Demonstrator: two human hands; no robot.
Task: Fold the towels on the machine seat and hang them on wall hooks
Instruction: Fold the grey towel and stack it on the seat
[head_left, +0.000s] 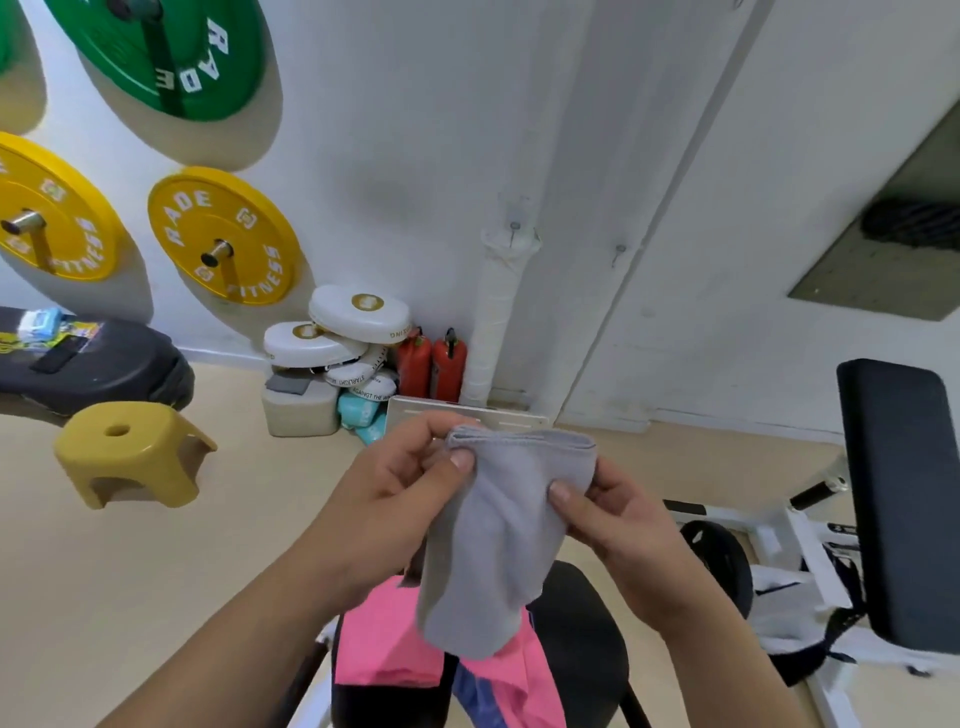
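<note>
Presently I am holding one folded grey towel (498, 545) in the air above the seat (582, 649); my left hand (410, 483) is pinching its top corner; my right hand (618, 519) is pinching the opposite edge, slightly lower. Risk noted: the lower layers are hanging loose, so letting go with either hand while reaching for the wall would likely be letting the fold drop open. Count: one grey towel in hand; pink towel (384, 644) lying on the seat, one or two, I cannot tell; one blue piece (478, 696) lying beside it; two hooks (514, 227) showing on the wall.
</note>
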